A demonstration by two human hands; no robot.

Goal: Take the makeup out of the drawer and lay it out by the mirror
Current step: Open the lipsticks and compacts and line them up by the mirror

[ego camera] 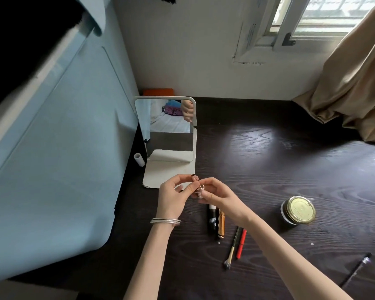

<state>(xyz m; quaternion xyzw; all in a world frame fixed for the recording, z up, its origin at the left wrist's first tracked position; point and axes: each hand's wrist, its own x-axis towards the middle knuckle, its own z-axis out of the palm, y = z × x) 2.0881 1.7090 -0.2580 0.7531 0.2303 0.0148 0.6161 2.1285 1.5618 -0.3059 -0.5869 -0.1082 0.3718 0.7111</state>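
hands meeting above a dark wood-grain table, head view. left hand and right hand both pinch a small rose-gold makeup piece between fingertips and thumbs; it is largely hidden by the fingers, so its kind is uncertain, possibly a lipstick. a dark-tipped part stands up just above the left fingers. two silver bangles circle the left wrist.

just beyond the hands, the white base of a folding mirror lies on the table, its glass tilted up and showing a reflected hand. beyond and to the left of the left hand, beside the mirror base, stands a small white cylinder. an orange object shows behind the mirror's top edge.

directly beneath the right hand, toward the person, lie a black tube with white lettering and a gold tube, side by side and touching or nearly so. under the right forearm lie a small brush and a red pencil, close together. to the right of the right hand, well apart, sits a dark jar with a gold lid. far right, near the table's front, lies a thin dark wand. a beige curtain rests on the table's far right corner.
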